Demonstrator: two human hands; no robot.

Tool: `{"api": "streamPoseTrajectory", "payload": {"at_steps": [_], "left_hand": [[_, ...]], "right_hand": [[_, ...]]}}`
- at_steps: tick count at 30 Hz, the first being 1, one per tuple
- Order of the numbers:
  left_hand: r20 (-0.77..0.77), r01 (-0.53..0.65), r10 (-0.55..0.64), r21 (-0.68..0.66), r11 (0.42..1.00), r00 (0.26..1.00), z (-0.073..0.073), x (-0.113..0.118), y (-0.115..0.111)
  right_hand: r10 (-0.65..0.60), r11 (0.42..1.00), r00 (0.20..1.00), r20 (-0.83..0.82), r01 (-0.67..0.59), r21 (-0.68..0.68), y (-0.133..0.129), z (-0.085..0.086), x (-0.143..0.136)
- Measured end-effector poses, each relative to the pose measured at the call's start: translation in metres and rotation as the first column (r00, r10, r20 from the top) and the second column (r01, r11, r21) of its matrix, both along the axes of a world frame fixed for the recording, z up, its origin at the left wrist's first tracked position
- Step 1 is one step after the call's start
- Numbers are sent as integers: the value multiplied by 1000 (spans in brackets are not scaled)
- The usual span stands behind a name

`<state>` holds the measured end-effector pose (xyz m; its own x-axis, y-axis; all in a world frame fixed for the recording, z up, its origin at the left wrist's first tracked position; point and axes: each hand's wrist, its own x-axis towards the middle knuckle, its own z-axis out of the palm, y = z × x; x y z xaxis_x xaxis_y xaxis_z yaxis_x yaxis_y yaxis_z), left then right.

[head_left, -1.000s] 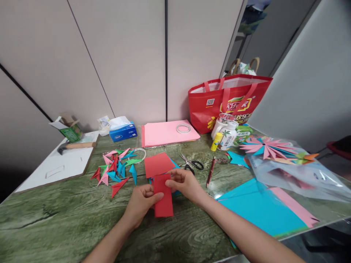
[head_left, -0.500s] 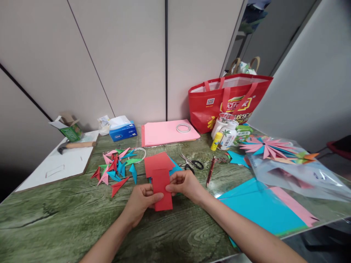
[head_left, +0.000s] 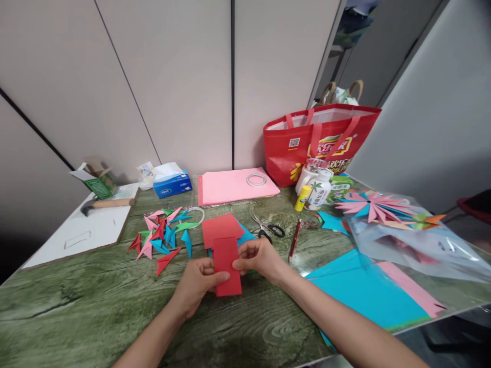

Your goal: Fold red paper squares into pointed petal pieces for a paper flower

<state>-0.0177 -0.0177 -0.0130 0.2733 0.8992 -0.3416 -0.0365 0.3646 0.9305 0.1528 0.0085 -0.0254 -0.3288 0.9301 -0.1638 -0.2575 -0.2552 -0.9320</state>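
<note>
A narrow red paper strip is held upright between both hands above the green wood-patterned table. My left hand pinches its left edge, thumb on the front face. At its right edge, my right hand grips with thumb in front and fingers curled behind. Just beyond the strip lies a wider red paper, with blue paper partly showing under it. Several folded paper pieces in red, pink, blue and green are heaped to the left. Black-handled scissors rest beyond my right hand.
Pink sheets carry a tape ring at the back. A blue tissue box and a hammer are on the left. Rightward are a red bag, glue stick, red pen, blue sheets and a paper star.
</note>
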Motion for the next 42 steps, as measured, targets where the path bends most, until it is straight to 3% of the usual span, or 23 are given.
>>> {"api": "streamPoseTrajectory", "payload": {"at_steps": [13,25,31,42], "left_hand": [[8,-10,10,40,999,1000,5,2,-2],[7,-38,38,57,998,999,7,4,-3],[56,73,-70,-53,996,996,4,4,-4],[28,48,-46,-66,997,999,-1,5,-5]], "right_hand": [[48,999,999,-6,-48,-9,0,1,1],[21,1000,999,28,-21,-2,0,3,1],[-25,1000,1000,-1,25,-7,2,-2,1],[11,1000,1000,0,-11,9,2,-5,0]]}}
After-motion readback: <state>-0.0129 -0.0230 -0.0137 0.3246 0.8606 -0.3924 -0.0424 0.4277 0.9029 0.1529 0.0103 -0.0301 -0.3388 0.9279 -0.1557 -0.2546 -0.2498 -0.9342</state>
